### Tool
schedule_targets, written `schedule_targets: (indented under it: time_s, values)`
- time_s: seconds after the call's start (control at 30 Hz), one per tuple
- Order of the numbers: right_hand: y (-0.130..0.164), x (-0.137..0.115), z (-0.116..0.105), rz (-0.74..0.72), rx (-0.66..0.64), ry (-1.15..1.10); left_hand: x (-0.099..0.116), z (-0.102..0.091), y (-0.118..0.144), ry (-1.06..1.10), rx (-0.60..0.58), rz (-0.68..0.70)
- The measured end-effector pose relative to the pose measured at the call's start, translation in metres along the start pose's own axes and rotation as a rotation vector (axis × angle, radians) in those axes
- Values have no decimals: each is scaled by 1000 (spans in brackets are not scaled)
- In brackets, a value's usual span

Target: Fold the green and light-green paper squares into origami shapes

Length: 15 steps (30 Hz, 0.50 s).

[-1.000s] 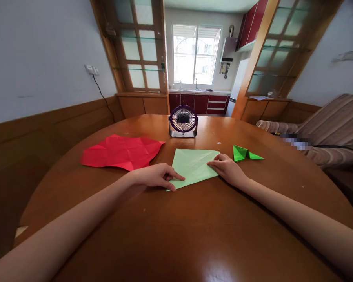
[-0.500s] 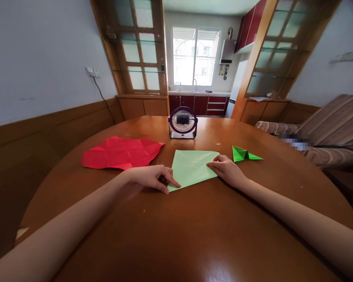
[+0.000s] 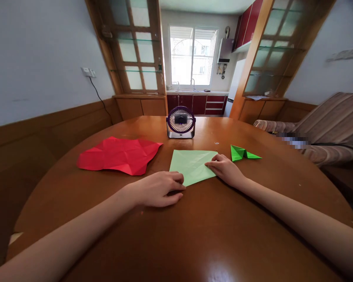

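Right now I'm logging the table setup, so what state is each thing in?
Pale green paper sheet: flat on the table, creased, near corner under the left hand.
Left hand: fingers curled, on that corner.
Right hand: pressing the sheet's right edge.
Red paper sheet: unfolded, heavily creased.
Bright green folded paper piece: folded, untouched.
Small purple desk fan: upright; running or not, cannot tell.

A: What covers the arms? 
B: Nothing; both forearms are bare to the frame's edge, no sleeves showing.

A: And the left hand [image 3: 159, 188] and right hand [image 3: 225, 170]? 
B: Bare, slender-fingered.
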State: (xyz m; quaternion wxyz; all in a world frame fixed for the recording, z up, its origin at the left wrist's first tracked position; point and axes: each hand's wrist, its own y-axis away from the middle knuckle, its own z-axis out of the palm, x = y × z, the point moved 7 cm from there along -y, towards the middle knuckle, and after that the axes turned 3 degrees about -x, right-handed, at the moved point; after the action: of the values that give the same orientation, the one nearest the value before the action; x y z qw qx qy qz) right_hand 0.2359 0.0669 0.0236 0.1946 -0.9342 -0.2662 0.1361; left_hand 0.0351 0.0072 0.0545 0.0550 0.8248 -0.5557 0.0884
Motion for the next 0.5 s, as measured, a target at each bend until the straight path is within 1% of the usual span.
schedule_targets:
  time_s: [0.13,0.27,0.5]
  values:
    - [0,0,0,2,-6,9,-5,-1,0,18,3,-2]
    - [0,-1,0,8,-10,33,-6,-2,1,48,1,7]
    - [0,-1,0,3,-6,27,-2,4,-5,-53,56,62]
